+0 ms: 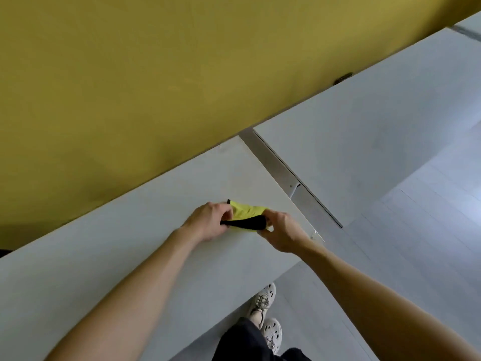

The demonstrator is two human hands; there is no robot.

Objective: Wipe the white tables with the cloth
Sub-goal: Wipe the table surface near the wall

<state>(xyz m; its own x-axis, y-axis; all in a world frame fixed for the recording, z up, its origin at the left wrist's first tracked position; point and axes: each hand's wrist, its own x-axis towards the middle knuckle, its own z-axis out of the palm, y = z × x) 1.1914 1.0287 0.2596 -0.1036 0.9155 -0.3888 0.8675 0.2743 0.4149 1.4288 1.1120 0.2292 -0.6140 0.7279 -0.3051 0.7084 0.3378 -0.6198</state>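
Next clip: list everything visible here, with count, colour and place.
cloth: one, yellow with black edge, at near table, between the hands
near table: one, white, under the hands
far table: one, white, right, across a gap
rail: one, grey, in that gap
partition: one, mustard yellow, behind both tables
floor: pale grey, right and bottom
shoes: two, off-white, bottom centre
trousers: dark, bottom centre
left hand: grips the cloth's left end
right hand: pinches its right end

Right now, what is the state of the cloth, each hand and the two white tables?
Yellow cloth: bunched, gripped at both ends.
Left hand: grips the cloth's left end.
Right hand: pinches the cloth's right end.
Near table: under the cloth, contact unclear.
Far table: untouched, across a gap.
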